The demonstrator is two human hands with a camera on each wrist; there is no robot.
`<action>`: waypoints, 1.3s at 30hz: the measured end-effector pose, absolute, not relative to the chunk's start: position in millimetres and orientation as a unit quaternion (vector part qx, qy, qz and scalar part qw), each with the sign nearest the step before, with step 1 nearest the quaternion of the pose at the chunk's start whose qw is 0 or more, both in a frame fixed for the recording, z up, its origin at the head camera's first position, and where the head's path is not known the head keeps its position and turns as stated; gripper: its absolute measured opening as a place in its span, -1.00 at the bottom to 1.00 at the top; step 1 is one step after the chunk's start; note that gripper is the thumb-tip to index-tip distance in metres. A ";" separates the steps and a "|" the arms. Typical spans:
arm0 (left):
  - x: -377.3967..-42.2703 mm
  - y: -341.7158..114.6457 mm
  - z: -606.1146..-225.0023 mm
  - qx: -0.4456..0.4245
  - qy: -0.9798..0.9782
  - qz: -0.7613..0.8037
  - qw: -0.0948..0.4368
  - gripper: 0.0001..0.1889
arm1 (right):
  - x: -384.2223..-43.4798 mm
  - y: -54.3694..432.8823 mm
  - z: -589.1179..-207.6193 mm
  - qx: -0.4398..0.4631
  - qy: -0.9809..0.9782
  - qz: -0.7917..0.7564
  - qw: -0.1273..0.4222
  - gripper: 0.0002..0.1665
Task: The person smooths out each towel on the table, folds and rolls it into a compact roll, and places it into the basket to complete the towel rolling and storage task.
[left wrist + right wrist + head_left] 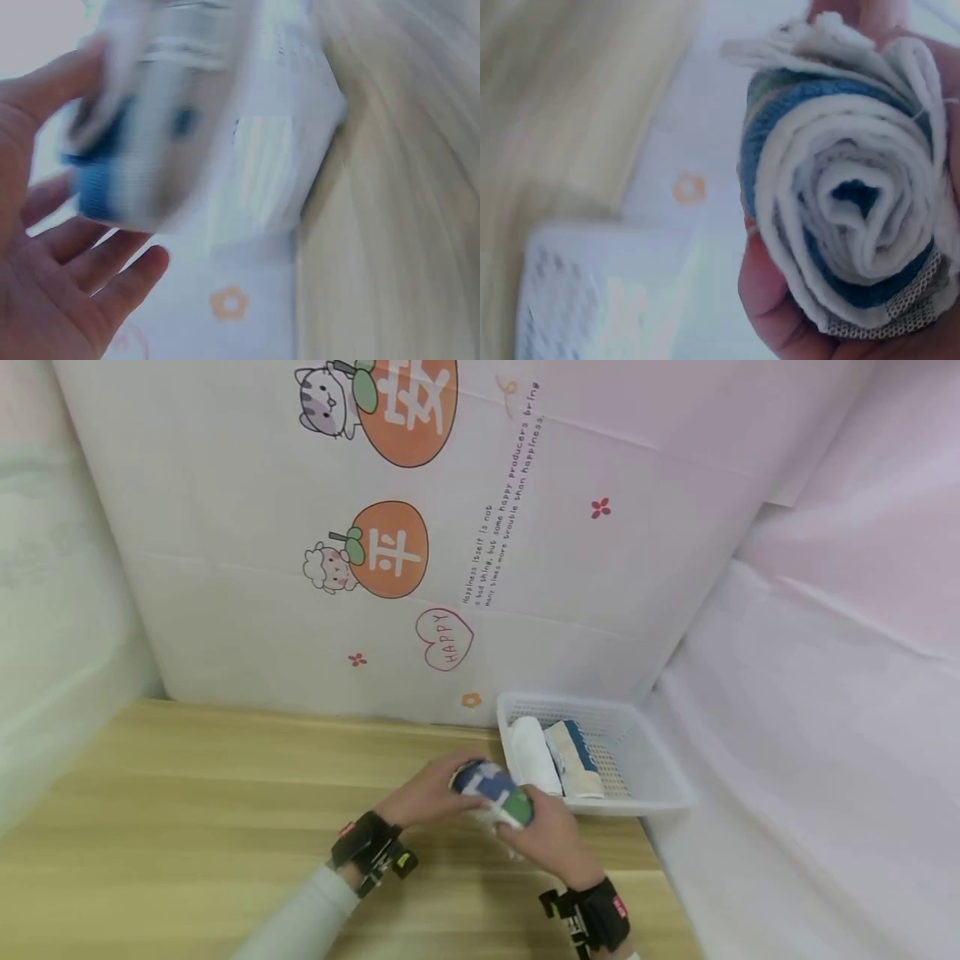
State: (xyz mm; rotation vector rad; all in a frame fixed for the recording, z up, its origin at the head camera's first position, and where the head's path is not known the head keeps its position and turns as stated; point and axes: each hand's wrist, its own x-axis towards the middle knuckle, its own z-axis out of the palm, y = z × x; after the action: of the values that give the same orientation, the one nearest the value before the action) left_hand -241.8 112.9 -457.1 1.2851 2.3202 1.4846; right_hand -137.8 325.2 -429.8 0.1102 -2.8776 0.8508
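A rolled-up towel [492, 785], patterned in blue, white and green, is held between both hands over the tabletop, just left of and in front of the basket. My left hand [431, 792] grips its left end, thumb on one side and fingers on the other. Around the right end curls my right hand [553, 839]. In the right wrist view the end of the towel [855, 202] shows as a spiral of white layers with a blue band and a loose white flap on top. The left wrist view has it blurred.
At the back right stands a white plastic basket [660, 768] with perforated sides. Inside lie a white roll [534, 756] and a beige and blue cloth [576, 764]. A printed white sheet [247, 568] rises behind the wooden tabletop [187, 827]; pale fabric [847, 735] hangs on the right.
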 end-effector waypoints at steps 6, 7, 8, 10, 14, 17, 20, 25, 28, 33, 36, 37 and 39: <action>-262.8 178.5 -467.7 0.448 0.745 0.493 0.028 -0.44 | -137.6 384.1 -401.9 -0.079 -0.949 0.286 0.106 -0.28; -264.1 186.9 -469.9 0.455 0.749 0.481 0.025 -0.49 | -139.0 396.0 -399.3 -0.095 -0.947 0.287 0.106 -0.26; -265.3 194.5 -472.6 0.464 0.756 0.461 0.020 -0.53 | -140.8 408.2 -396.5 -0.109 -0.946 0.287 0.106 -0.23; -267.3 205.0 -477.8 0.485 0.767 0.419 0.004 -0.63 | -147.6 431.8 -392.0 -0.135 -0.944 0.286 0.096 -0.17; -270.8 211.1 -483.9 0.496 0.792 0.354 -0.030 -0.79 | -174.6 473.0 -387.6 -0.168 -0.947 0.267 0.055 -0.03; -273.2 210.3 -484.9 0.484 0.803 0.346 -0.037 -0.85 | -201.6 497.9 -389.2 -0.175 -0.956 0.236 0.024 0.01; -273.7 211.0 -484.4 0.488 0.799 0.351 -0.031 -0.85 | -226.7 523.2 -396.4 -0.180 -0.961 0.212 -0.009 -0.07; -269.8 218.3 -484.7 0.497 0.786 0.367 -0.017 -0.85 | -259.8 573.2 -414.9 -0.197 -0.956 0.208 -0.063 -0.14; -268.7 216.8 -485.6 0.493 0.788 0.369 -0.013 -0.85 | -276.2 585.9 -425.3 -0.213 -0.947 0.222 -0.091 -0.08; -269.3 215.1 -485.6 0.493 0.792 0.360 -0.010 -0.84 | -287.6 584.2 -436.4 -0.220 -0.940 0.222 -0.137 -0.10; -270.5 215.0 -484.0 0.490 0.793 0.362 -0.003 -0.84 | -283.9 570.0 -434.2 -0.230 -0.936 0.216 -0.155 -0.17; -270.8 214.8 -483.6 0.489 0.793 0.363 0.001 -0.83 | -281.8 564.0 -432.3 -0.228 -0.935 0.219 -0.161 -0.20; -272.0 214.1 -483.0 0.486 0.794 0.365 0.007 -0.83 | -278.0 551.0 -425.9 -0.236 -0.930 0.227 -0.169 -0.26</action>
State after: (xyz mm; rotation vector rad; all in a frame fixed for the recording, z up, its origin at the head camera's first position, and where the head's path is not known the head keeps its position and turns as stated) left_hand -272.0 214.1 -483.0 1.5189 2.4839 1.1426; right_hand -278.0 551.0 -425.9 -0.8340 -3.2840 0.8013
